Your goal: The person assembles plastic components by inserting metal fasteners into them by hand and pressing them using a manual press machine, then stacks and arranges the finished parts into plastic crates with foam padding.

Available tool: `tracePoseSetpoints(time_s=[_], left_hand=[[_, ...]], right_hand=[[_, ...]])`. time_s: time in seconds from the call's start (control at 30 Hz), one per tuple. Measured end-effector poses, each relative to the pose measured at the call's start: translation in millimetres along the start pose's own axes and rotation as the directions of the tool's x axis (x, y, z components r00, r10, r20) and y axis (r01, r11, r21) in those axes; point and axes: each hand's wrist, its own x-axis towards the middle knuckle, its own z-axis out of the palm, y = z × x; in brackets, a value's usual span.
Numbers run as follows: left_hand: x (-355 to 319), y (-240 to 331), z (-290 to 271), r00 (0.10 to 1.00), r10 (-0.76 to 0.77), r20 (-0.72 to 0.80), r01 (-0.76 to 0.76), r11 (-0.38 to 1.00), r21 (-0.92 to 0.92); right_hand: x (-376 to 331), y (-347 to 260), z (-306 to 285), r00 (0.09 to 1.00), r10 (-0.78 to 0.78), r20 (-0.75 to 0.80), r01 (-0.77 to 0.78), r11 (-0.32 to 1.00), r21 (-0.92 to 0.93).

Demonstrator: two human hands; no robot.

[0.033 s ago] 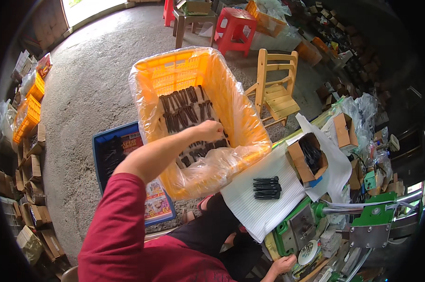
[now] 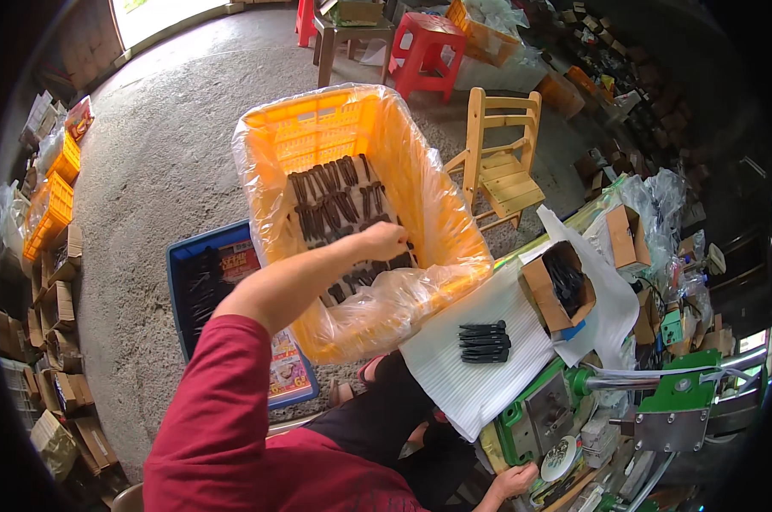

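Sheet (image 2: 290,374): printed, multicoloured lettering, in blue tray (image 2: 174,286), beside crate (image 2: 317,136). Crate: yellow, lined with clear film (image 2: 377,309). Black parts (image 2: 329,205): in rows inside crate; further stack (image 2: 485,342) on white foam (image 2: 437,384) at right. Left arm (image 2: 305,275): extended over crate's side, elbow slightly bent. Left hand (image 2: 384,241): over rows, fingers curled; cannot tell if holding part. Right hand (image 2: 515,480): beside green machine (image 2: 546,408), fingers bent, grip unclear.
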Motion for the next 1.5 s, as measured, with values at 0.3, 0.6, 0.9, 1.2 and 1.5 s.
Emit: tracePoseSetpoints(time_s=[0.3, 0.6, 0.9, 1.2, 1.5], left_hand=[[13, -13, 94, 0.964, 0.107, 0.243, -0.101, 0.994, -0.035], [8, -4, 115, 0.963, -0.027, 0.267, 0.084, 0.975, -0.206], [41, -25, 89, 0.923, 0.230, 0.309, -0.329, 0.888, 0.322], [49, -34, 94, 0.862, 0.230, 0.451, -0.473, 0.683, 0.556], [53, -34, 98, 0.864, 0.219, 0.453, -0.455, 0.727, 0.514]], right_hand=[[0, 2, 6, 0.998, 0.045, 0.034, -0.044, 0.998, -0.042], [5, -20, -9, 1.000, 0.004, -0.013, -0.005, 0.998, -0.059], [0, 1, 2, 0.999, 0.038, 0.026, -0.036, 0.997, -0.065], [3, -8, -1, 0.994, -0.093, -0.063, 0.089, 0.994, -0.063], [1, 1, 3, 1.000, -0.005, 0.010, 0.005, 0.998, -0.059]])
